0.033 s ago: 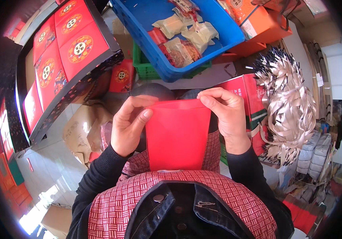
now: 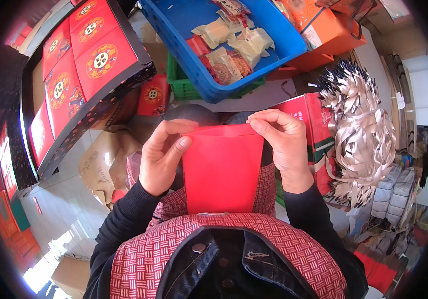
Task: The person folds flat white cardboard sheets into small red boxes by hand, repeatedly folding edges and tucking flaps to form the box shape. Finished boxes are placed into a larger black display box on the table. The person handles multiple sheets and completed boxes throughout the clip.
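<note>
A plain red carton (image 2: 222,174) stands upright in front of my body, over my lap. My left hand (image 2: 164,154) pinches its upper left corner between thumb and fingers. At the upper right corner, my right hand (image 2: 284,142) holds the edge in the same kind of pinch. The carton's narrow top edge shows between the hands; whether it is open there I cannot tell. Its lower end meets my red patterned apron (image 2: 149,254).
A blue crate (image 2: 214,92) with several wrapped packets (image 2: 224,65) rests on a green crate (image 2: 178,79). Left is a dark tray (image 2: 92,114) of red boxes (image 2: 102,60). Bundled beige ribbons (image 2: 361,129) lie right, beside a red gift bag (image 2: 319,119). Brown paper (image 2: 104,167) lies left.
</note>
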The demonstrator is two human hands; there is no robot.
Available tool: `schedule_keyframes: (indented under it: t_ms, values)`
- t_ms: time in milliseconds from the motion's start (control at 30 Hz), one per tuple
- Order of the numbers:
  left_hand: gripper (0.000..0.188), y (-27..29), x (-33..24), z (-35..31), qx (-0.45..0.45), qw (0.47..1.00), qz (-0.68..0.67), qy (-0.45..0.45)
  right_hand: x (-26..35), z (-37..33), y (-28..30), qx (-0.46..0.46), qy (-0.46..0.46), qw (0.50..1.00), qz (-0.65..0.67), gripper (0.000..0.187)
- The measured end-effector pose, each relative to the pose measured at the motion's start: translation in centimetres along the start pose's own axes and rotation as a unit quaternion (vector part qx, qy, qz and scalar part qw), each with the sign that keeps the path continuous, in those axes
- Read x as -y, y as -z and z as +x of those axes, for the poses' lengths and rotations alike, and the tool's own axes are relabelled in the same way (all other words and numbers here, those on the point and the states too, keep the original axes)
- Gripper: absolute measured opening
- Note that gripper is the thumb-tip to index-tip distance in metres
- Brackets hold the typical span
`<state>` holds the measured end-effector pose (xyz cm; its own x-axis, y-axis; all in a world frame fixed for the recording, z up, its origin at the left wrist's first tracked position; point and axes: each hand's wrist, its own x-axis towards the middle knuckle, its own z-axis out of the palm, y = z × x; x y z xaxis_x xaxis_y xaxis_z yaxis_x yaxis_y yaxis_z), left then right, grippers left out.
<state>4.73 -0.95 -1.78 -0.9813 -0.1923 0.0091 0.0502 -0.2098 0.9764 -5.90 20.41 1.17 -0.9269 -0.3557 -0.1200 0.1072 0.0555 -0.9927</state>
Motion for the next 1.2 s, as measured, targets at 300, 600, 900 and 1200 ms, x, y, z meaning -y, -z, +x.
schedule_keyframes:
  t_ms: [300, 600, 900, 1200]
  values:
    - [0.012, -0.5, -0.1, -0.4, -0.003, 1.000, -0.003, -0.003, -0.2, -1.5, 0.0, -0.012, 0.127, 0.986, -0.112, 0.010]
    - [0.027, -1.3, 0.0, -0.6, -0.034, 0.994, 0.098, -0.034, -0.4, 0.8, 1.2, 0.072, 0.011, 0.997, -0.024, 0.010]
    - [0.037, -2.4, -0.1, -0.3, 0.000, 0.961, 0.249, -0.119, -0.3, -0.1, 0.2, 0.019, 0.001, 0.999, 0.028, 0.012]
    - [0.082, -3.0, 0.4, -0.8, -0.007, 0.979, 0.194, -0.068, 1.8, 1.3, -0.9, 0.130, 0.035, 0.976, -0.169, 0.013]
